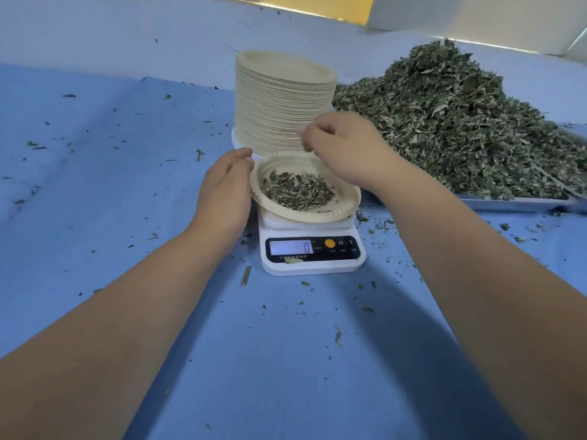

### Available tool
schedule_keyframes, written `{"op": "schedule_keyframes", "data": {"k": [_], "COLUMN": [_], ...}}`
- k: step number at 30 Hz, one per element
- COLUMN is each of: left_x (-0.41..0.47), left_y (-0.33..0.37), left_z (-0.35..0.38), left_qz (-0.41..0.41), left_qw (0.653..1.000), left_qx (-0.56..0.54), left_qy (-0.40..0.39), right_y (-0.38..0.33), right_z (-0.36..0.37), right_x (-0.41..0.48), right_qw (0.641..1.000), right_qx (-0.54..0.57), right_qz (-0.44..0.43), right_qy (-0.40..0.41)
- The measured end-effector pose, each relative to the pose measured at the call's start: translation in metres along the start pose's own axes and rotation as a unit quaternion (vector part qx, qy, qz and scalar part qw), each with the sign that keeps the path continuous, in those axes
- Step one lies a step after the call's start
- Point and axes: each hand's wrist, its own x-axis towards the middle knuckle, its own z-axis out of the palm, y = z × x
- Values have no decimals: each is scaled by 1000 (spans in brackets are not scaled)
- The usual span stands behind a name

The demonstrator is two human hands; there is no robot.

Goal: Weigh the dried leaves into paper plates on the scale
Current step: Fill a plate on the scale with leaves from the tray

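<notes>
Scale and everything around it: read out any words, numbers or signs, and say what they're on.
"0": lit display of the scale.
"M", "T": scale's black panel, beside the orange button.
Small print under display and buttons: too blurred to read.
Nothing else bears text.

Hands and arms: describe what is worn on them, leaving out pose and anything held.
The left hand and right hand are bare: no gloves, rings or watch show. The left arm and right arm are bare too, with no sleeve, band or marking visible up to the frame's edge.
</notes>
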Motion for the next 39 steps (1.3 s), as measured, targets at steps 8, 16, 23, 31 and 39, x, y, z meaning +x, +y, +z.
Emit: {"op": "schedule_keyframes", "data": {"k": [8, 16, 23, 31, 39], "left_x": [1, -1, -1, -2, -2], "left_y": [-2, -1, 1, 2, 1], "left_z": [0, -1, -1, -1, 0], "left_qz": [3, -7, -3, 0, -2], "left_qw": [1000, 1000, 1000, 1000, 1000], "left_qx": [-15, -26, -18, -9, -11], "left_qy": [19, 15, 20, 21, 26], "right_y": [98, 114, 103, 94, 114], "right_z": [-11, -5, -21, -35, -38], "right_x": [30, 47, 47, 33, 15], "right_qw": [971, 939, 916, 914, 958], "right_qx": [-159, -156, -257, -319, -239], "right_qz": [170, 284, 247, 184, 153], "right_qy": [46, -112, -185, -170, -44]}}
